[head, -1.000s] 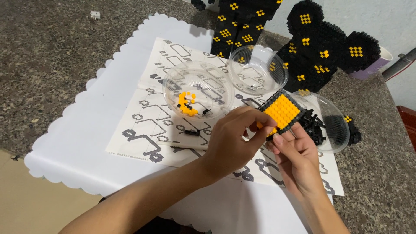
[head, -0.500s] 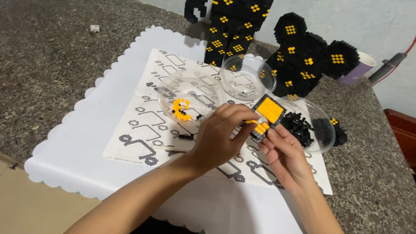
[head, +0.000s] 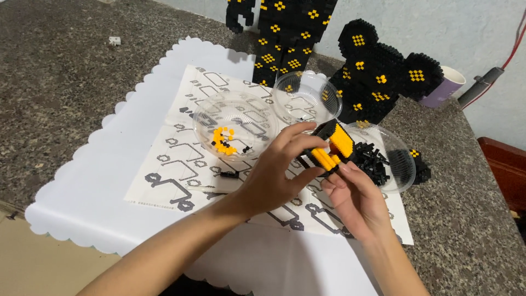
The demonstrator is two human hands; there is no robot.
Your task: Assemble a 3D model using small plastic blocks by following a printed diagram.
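A speckled dark granite tabletop (head: pixel 60 82) runs up to a pale bluish wall (head: pixel 438 27). A dark red piece of furniture (head: pixel 507 170) stands at the right edge.

Block panel (head: pixel 331 147) now tilted edgewise

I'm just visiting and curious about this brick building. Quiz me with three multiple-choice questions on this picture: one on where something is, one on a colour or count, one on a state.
1. Where are the loose orange bricks?
A. In the clear bowl left of the hands
B. On the bare stone counter
C. Inside the purple cup

2. How many clear bowls are on the instruction sheet?
A. One
B. Three
C. Six

3. What state is the black-and-orange block piece in?
A. Lying alone on the sheet
B. Held by both hands
C. Sunk in a bowl

Answers: 1 A, the orange bits lie in that bowl. 2 B, three round rims show. 3 B, the left hand and right hand both grip it.
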